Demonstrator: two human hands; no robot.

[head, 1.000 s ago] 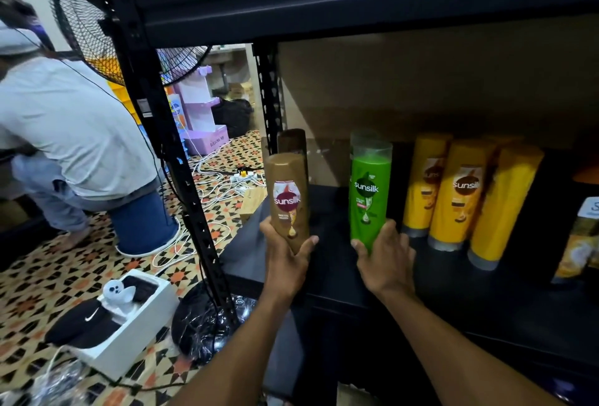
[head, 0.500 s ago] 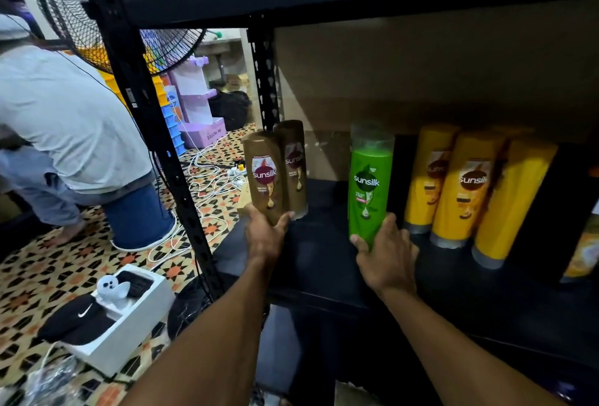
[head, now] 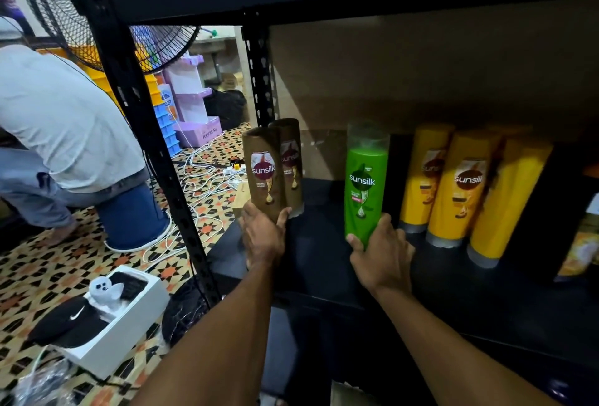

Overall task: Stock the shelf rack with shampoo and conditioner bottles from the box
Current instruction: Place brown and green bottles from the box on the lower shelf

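Note:
My left hand (head: 263,237) grips the base of a brown Sunsilk bottle (head: 263,172), held upright at the left end of the black shelf (head: 324,263). It stands right against a second brown bottle (head: 291,162) behind it. My right hand (head: 381,253) holds a green Sunsilk bottle (head: 366,182) by its lower end, upright near the shelf's middle. Whether either held bottle touches the shelf board I cannot tell. Three yellow Sunsilk bottles (head: 460,195) stand in a row to the right of the green one.
The rack's black upright post (head: 152,152) runs just left of my left arm. On the patterned floor lie a white box (head: 129,324) with a black cap, white cables (head: 201,185) and a person on a blue stool (head: 133,217). A fan (head: 97,32) stands behind the post.
My left hand carried the brown bottle leftward and back until it sits against the second brown bottle. My right hand with the green bottle stayed near the same spot.

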